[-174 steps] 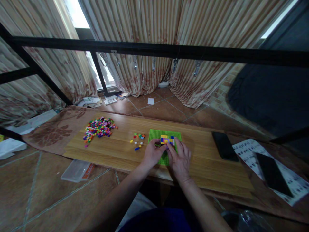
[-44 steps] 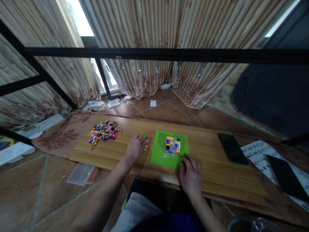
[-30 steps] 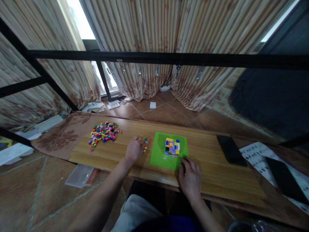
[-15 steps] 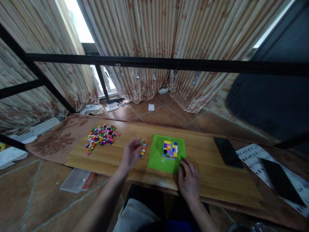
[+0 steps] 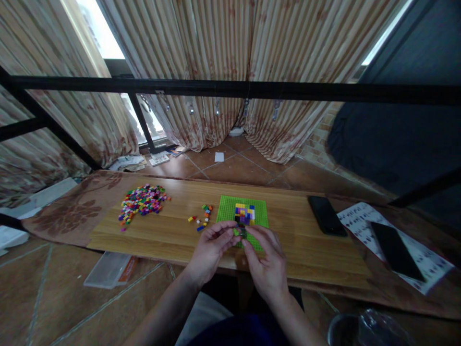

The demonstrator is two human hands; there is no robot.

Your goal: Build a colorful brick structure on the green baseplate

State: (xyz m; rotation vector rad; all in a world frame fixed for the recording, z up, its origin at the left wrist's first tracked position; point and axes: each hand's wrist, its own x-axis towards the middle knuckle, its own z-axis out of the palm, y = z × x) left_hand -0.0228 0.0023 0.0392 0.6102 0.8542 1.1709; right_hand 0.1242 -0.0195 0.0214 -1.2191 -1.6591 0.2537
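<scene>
A green baseplate [image 5: 227, 207] lies on the wooden board [image 5: 169, 230] with a block of coloured bricks [image 5: 245, 213] built on it. My left hand [image 5: 212, 247] and my right hand [image 5: 264, 262] meet over the plate's near edge, fingertips pinched together around a small dark piece [image 5: 243, 233]. Which hand holds it I cannot tell for sure. A few loose bricks [image 5: 201, 218] lie just left of the plate. A big heap of mixed bricks [image 5: 140, 204] lies farther left.
Two black phones [image 5: 326, 215] [image 5: 394, 250] lie at the right, the farther right one on a printed sheet [image 5: 428, 262]. A black metal bar [image 5: 230, 89] crosses above the board. A clear plastic box [image 5: 108, 269] sits on the tiled floor at the left; curtains hang behind.
My left hand left the small loose bricks and came right to the plate's near edge. My right hand rose from the plate's corner to meet it. The camera shifted slightly.
</scene>
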